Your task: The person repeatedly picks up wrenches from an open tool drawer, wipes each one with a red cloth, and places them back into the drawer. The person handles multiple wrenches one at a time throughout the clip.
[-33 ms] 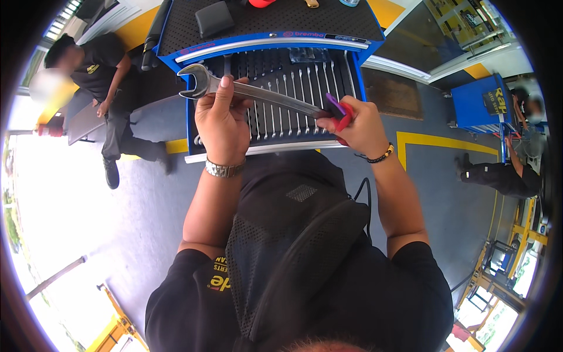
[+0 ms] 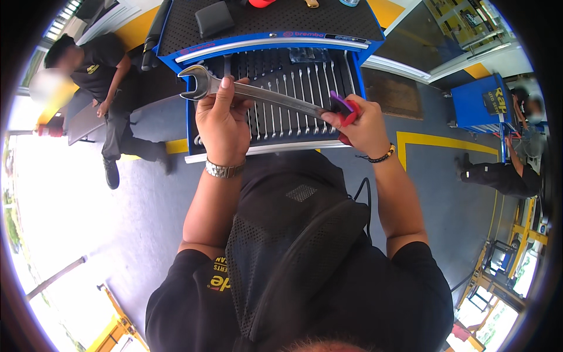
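A large open-end wrench (image 2: 278, 98) is held slantwise above the drawer, its open jaw at the left. My left hand (image 2: 226, 129) grips it just behind the jaw, thumb on top of the shank. My right hand (image 2: 365, 126) is closed around a red and purple piece (image 2: 345, 110) that looks like cloth, at the wrench's far right end. That end is hidden by the cloth and fingers. Below both hands, the pulled-out drawer (image 2: 267, 148) holds several slimmer wrenches (image 2: 293, 97) in a row on a black liner.
Atop the blue tool cabinet (image 2: 369, 44) lie a dark case (image 2: 214, 19) and a red item (image 2: 261, 3). One person (image 2: 108, 76) sits at the left; another (image 2: 516, 170) is at the far right by a blue cabinet (image 2: 478, 105). A brown mat (image 2: 393, 97) lies on the floor.
My right hand has shifted slightly right and the cloth in it has changed shape. My left hand and the wrench stay almost still.
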The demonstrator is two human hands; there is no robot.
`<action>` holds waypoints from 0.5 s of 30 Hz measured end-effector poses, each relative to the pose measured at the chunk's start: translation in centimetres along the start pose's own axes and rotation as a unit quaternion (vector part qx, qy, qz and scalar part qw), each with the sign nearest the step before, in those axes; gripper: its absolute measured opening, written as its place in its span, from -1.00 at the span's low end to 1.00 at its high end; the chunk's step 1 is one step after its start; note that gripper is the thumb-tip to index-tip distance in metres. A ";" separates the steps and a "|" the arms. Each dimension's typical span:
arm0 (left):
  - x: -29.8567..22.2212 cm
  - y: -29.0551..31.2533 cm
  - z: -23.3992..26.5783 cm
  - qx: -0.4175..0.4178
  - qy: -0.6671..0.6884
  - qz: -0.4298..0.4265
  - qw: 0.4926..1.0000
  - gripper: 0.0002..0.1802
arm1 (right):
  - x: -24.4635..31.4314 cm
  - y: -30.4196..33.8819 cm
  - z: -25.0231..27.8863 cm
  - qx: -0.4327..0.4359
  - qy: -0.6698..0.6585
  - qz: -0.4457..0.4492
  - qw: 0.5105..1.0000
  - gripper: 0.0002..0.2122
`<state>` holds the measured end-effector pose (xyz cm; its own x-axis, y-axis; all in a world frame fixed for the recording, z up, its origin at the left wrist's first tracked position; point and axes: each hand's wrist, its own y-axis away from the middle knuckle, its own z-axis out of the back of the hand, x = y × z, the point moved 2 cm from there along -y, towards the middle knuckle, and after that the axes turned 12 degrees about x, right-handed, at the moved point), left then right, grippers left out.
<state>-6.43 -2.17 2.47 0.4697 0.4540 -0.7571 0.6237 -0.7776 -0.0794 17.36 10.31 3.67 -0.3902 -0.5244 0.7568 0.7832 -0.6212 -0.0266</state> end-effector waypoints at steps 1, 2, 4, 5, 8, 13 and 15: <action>0.2 -0.2 0.1 0.002 0.005 0.011 1.000 -0.82 | -0.5 -0.2 0.3 -0.029 -0.039 -0.009 0.999 -0.62; 0.5 -0.3 0.1 0.019 0.021 0.029 0.999 -0.82 | -1.0 -0.3 0.6 -0.059 -0.077 -0.017 0.995 -0.61; 1.0 0.1 0.4 0.050 0.051 0.069 0.995 -0.81 | -3.0 0.2 0.9 -0.137 -0.134 -0.005 0.981 -0.65; 1.7 0.4 0.9 0.061 0.065 0.097 0.991 -0.78 | -4.7 0.6 1.1 -0.171 -0.176 -0.001 0.969 -0.66; 3.1 1.7 1.6 0.073 0.069 0.189 0.977 -0.76 | -4.8 0.9 1.8 -0.264 -0.323 -0.012 0.909 -0.68; 6.3 3.3 2.4 0.102 0.102 0.247 0.958 -0.76 | -6.9 1.5 2.5 -0.278 -0.585 -0.038 0.761 -0.67; 7.1 3.8 2.2 0.077 0.129 0.260 0.954 -0.77 | -8.2 2.1 2.7 -0.196 -0.663 -0.001 0.722 -0.68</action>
<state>-2.14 -2.86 -4.67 0.8414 0.0655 -0.5364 0.1746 -0.9723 0.1551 23.49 14.87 -0.80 0.6202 0.3345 0.7096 0.4844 -0.8748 -0.0111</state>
